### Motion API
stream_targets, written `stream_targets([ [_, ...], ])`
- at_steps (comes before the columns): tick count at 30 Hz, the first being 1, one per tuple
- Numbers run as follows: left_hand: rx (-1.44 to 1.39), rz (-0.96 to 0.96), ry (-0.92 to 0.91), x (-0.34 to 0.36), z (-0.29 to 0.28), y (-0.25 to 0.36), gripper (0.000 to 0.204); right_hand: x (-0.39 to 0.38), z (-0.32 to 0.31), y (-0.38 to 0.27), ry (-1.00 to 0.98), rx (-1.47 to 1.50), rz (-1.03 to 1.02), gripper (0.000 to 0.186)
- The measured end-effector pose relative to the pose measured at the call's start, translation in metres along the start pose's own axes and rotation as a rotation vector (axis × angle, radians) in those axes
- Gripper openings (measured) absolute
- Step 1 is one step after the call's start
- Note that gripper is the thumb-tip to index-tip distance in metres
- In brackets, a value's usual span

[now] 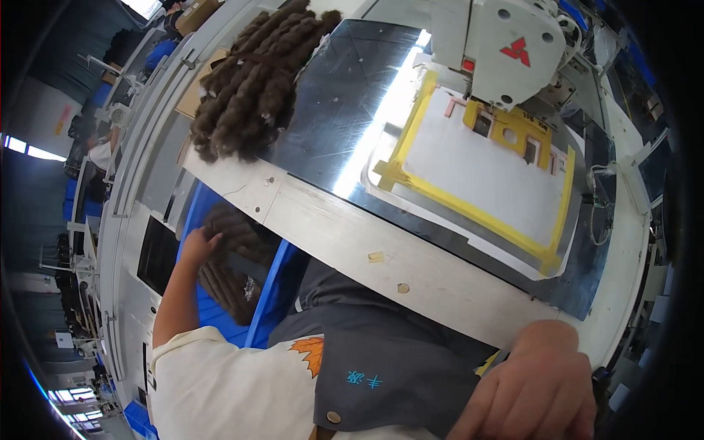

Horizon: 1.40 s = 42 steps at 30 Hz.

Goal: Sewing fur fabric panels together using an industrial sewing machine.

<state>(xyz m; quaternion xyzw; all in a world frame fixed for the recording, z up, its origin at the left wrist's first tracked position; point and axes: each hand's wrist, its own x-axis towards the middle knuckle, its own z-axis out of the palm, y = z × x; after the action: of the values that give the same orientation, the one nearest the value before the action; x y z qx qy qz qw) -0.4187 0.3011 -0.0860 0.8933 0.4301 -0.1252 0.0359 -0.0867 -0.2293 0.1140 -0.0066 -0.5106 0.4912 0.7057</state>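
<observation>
My left hand (pixel 199 246) reaches down into a blue bin (pixel 265 297) beside the white table's front edge. Its thumb stands apart from the fingers, next to a brown fluffy bundle (pixel 236 229); no held thing shows in it. More brown ribbed fluffy material (pixel 224 290) lies lower in the bin, with a dark smooth sheet (pixel 253 265) between. At the lower right, my right hand (pixel 539 389) is seen from its back, near the table's front edge. Its fingers point downward and the tips are cut off by the picture's edge, so whether it holds anything is hidden.
A large brown fluffy pile (pixel 253 88) lies at the table's far left. Right of it are a shiny metal plate (pixel 345 95) and a white sewing machine head (pixel 510 55) over a yellow-taped white template (pixel 484 165). The white table edge (pixel 330 235) runs between me and the machine.
</observation>
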Motion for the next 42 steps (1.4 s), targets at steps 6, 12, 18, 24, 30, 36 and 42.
stream_targets([
  [6,0.145,0.270,-0.023,-0.024,-0.001,0.053,0.049,0.003,0.000,0.001,-0.023,-0.041,0.001,0.051],
  [12,0.250,0.572,-0.226,-0.034,0.006,0.092,0.055,0.001,0.004,0.003,-0.009,-0.097,0.011,0.053],
  [18,0.304,0.613,-0.438,-0.066,0.013,0.087,0.047,-0.004,-0.022,-0.003,-0.033,-0.306,0.077,0.057],
  [24,0.311,0.808,-0.327,-0.060,0.022,0.093,0.043,-0.009,-0.004,-0.001,0.149,-0.516,0.093,0.060],
  [30,0.325,0.584,-0.417,-0.068,0.011,0.114,0.053,-0.008,-0.012,0.002,0.127,-0.577,0.142,0.061],
  [36,0.324,0.603,-0.639,-0.073,-0.019,0.128,0.059,-0.012,-0.025,-0.013,-0.039,-0.588,0.389,0.042],
  [42,0.215,0.487,-0.671,-0.073,-0.036,0.121,0.060,-0.016,-0.015,-0.013,0.063,-0.741,0.403,0.041],
])
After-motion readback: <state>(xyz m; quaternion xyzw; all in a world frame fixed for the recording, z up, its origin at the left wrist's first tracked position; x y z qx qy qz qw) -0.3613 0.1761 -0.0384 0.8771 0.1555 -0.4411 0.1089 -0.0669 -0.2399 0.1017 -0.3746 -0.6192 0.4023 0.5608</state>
